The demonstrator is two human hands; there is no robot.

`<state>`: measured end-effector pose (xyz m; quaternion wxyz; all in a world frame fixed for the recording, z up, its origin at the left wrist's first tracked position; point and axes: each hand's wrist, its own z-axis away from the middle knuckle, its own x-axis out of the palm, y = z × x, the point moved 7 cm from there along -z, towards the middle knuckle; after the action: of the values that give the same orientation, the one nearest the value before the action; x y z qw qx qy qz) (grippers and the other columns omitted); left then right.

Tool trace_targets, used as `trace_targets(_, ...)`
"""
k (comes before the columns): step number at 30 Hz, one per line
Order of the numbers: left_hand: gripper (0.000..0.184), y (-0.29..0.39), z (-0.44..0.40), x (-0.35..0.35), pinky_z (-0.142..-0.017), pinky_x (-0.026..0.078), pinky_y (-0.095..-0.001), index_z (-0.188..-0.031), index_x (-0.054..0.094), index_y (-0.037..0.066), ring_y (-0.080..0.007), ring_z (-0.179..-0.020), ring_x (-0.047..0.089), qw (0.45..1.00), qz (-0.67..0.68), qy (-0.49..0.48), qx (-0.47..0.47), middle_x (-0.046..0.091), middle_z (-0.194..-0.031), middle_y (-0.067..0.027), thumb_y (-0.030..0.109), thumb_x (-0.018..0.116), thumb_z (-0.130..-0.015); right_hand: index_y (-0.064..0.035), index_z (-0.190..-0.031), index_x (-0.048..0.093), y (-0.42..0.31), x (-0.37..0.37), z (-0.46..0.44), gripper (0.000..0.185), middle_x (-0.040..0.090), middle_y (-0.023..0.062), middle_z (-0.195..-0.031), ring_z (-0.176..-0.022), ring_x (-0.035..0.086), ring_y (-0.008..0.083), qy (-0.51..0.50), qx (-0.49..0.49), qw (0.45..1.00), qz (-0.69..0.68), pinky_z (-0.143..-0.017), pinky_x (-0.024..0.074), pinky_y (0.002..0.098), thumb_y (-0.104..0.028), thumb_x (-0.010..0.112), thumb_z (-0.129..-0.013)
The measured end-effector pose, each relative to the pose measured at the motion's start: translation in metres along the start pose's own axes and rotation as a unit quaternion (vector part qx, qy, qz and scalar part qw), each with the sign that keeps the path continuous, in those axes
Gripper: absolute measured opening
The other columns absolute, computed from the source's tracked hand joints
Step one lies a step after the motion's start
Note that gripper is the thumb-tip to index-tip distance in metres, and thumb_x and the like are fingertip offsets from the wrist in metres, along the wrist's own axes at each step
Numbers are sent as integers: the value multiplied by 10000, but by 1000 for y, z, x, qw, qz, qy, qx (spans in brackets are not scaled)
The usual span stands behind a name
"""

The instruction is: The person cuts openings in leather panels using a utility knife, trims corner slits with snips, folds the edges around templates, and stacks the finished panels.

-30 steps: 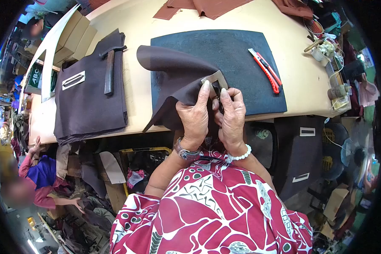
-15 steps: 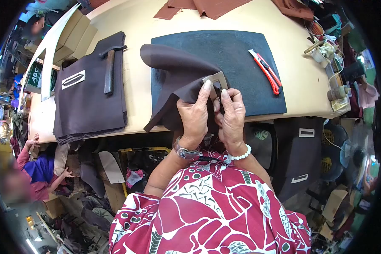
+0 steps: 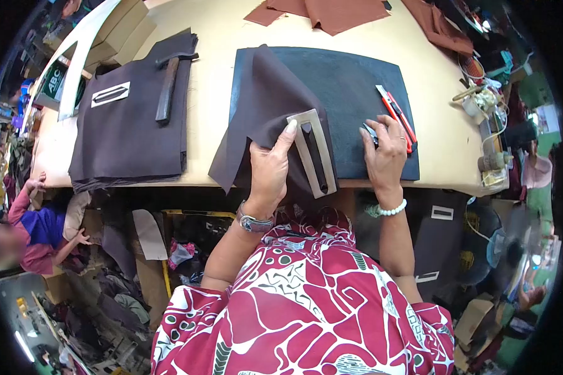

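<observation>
My left hand [image 3: 272, 169] grips a dark brown cloth piece [image 3: 272, 87], thumb on top at the corner of a beige rectangular patch [image 3: 324, 159]. The patch frames a long slot with pointed ends, and dark cloth shows within it. Part of the cloth rests on the dark cutting mat [image 3: 363, 75]; its lower edge hangs over the table's front. My right hand [image 3: 385, 153] is apart from the cloth, over the mat's right side, fingers curled round a small pointed tool [image 3: 370, 132], mostly hidden. Just beyond those fingers lies a red utility knife [image 3: 399, 112].
To the left, a hammer [image 3: 167, 90] lies on a stack of dark cloth pieces [image 3: 128, 147], the top one with a slotted patch [image 3: 111, 94]. Rust-brown cloth [image 3: 325, 14] lies at the back. Another person [image 3: 40, 228] is at the lower left.
My right hand has left the cloth and moved right, near the knife. My left hand has turned the cloth, so the full slotted patch now faces up.
</observation>
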<state>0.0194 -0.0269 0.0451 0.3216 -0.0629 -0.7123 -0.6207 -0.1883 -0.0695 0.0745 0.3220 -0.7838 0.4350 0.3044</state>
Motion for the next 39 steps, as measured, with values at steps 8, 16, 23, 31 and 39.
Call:
trace_targets(8,166,12,10,5,-772,470,-241,-1010,624,15,-101,-859,596,999,-4,-19,-29,643,-957,-36,84,632,-859,-84,-895,644,-103,-28,-24,170,585,55,-1026,-972,561,236,9,-250,950,-185,-848,429,374,-119,681,-733)
trace_targets(16,164,19,11,4,-737,476,-231,-1003,625,10,-85,-826,596,998,-13,-40,-45,646,-938,-31,88,634,-860,-42,-809,608,-109,-26,-42,73,619,55,-836,-781,610,215,-17,-218,939,-264,-720,467,343,-75,655,-764)
trace_targets(23,169,22,15,11,-754,473,-226,-1009,633,2,-87,-854,602,998,0,-37,-47,656,-963,-37,89,631,-864,17,-820,601,-94,5,-53,71,607,105,-710,-568,591,148,-116,75,883,-448,-524,459,274,-48,629,-815)
trace_targets(31,161,24,-1,2,-777,496,-256,-1033,621,22,-127,-865,620,996,84,12,11,662,-959,-66,80,589,-886,14,-1120,528,-115,-5,-7,305,625,198,-941,-795,643,335,-96,36,910,-402,-688,504,359,-65,604,-836)
trace_targets(39,187,21,-2,-15,-816,481,-266,-1063,614,3,-130,-906,602,996,67,65,11,642,-1018,-60,48,576,-886,-18,-1215,468,-71,-16,22,413,637,209,-858,-817,661,311,-178,102,918,-339,-718,501,349,-27,582,-819)
